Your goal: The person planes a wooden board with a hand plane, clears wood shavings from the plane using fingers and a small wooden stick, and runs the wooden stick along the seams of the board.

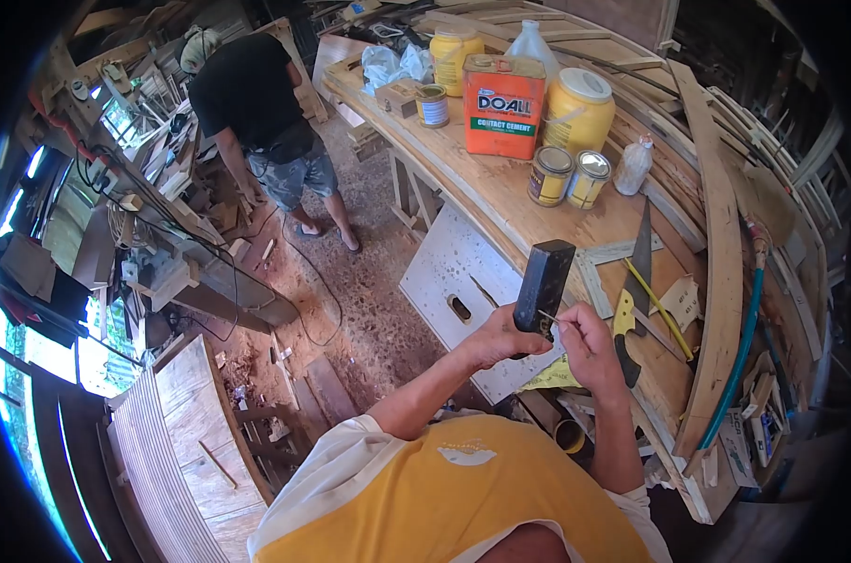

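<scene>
Black block point(544, 274) juts, tilted, from left hand point(502, 340), which grips its lower end, far fingers hidden; just beside, right hand point(587, 347) pinches thin piece point(550, 318), its inner end indistinct.

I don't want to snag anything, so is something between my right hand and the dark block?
Only the thin piece pinched in your right hand; nothing else visible stands between that hand and the dark block.
</scene>
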Motion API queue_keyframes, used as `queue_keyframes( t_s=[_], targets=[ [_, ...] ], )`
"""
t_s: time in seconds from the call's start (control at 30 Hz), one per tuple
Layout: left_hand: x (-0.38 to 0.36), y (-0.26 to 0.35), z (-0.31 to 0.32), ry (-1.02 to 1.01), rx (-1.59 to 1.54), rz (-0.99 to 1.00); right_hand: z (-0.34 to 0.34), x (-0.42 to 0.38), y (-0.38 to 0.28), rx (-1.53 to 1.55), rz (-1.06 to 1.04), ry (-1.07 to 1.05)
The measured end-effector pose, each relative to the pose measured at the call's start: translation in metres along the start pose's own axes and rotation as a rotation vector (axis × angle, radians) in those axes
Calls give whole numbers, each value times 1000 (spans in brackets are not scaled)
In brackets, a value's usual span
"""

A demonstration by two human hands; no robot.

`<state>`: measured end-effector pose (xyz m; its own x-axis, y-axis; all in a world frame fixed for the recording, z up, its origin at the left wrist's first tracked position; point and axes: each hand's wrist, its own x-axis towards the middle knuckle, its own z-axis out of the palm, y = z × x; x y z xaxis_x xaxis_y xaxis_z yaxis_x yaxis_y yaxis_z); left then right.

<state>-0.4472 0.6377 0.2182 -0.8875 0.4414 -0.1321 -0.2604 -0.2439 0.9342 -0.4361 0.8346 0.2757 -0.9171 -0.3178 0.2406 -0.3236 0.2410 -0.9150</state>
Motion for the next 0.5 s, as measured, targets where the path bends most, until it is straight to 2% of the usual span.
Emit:
queue_keyframes(
  t_s=[0.07, 0.13, 0.27, 0.5],
  targets=[
    [-1, 2, 0, -17, 14, 28, 13, -2, 9, -118, -76, 62],
    [-5, 8, 9, 10, 14, 81, 24, -3, 6, -166, -39, 123],
    [-4, 1, 5, 188, 366, 120, 47, -1, 10, -353, -101, 287],
    [5, -26, 0, 457, 492, 90, 65, 2, 28, -508, -4, 384]
  ],
)
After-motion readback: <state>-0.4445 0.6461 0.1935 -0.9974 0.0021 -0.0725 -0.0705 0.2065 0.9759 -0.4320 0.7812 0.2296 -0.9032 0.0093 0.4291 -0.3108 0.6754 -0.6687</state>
